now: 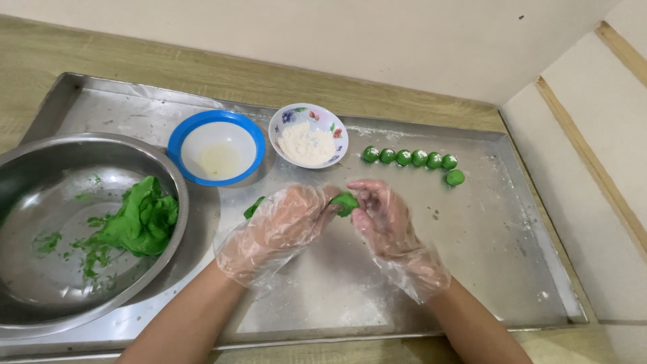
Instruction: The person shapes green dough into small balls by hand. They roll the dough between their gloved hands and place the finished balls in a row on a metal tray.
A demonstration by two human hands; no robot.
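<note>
Two hands in thin clear gloves work over a big metal tray (pixel 512 222). Near the tray's left edge sits a shiny metal bowl (pixel 40 202) with a big lump of green dough (pixel 141 219) inside. Next, toward the far edge, come a blue bowl (pixel 217 149) with a little pale liquid, then a flowered bowl (pixel 309 135) of white flour. In the middle of the tray, the left hand (pixel 283 226) and the right hand (pixel 384 219) meet. Their fingers are pinched together on a small green dough piece (pixel 346 202), held just above the tray. Another green bit (pixel 254 207) peeks out beside the left hand. Toward the far right corner, seven little green balls (pixel 411 158) sit in a row. It looks like the shaping step: this piece needs gentle rolling until round, then a spot by the row.
</note>
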